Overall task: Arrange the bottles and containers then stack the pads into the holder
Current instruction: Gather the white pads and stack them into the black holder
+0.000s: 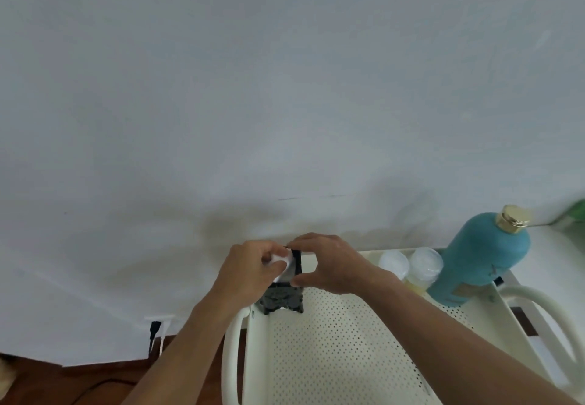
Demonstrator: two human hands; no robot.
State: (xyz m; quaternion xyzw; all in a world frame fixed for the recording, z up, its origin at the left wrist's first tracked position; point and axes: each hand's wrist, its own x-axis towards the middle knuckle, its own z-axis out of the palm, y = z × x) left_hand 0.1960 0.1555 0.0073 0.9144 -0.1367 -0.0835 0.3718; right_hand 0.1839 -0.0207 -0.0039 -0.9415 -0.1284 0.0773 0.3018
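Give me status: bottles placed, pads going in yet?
Looks done: teal bottle and two white-lidded containers stand together at the cart tray's far right. In hand: left hand pinches white pads at the dark holder, steadied by the right hand. Remaining pads: not visible.

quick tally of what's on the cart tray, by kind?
Teal bottle with gold cap: 1
White-lidded containers: 2
Dark holder: 1
White pads, held in left hand: at least 1, exact count hidden
Total: 5 at minimum
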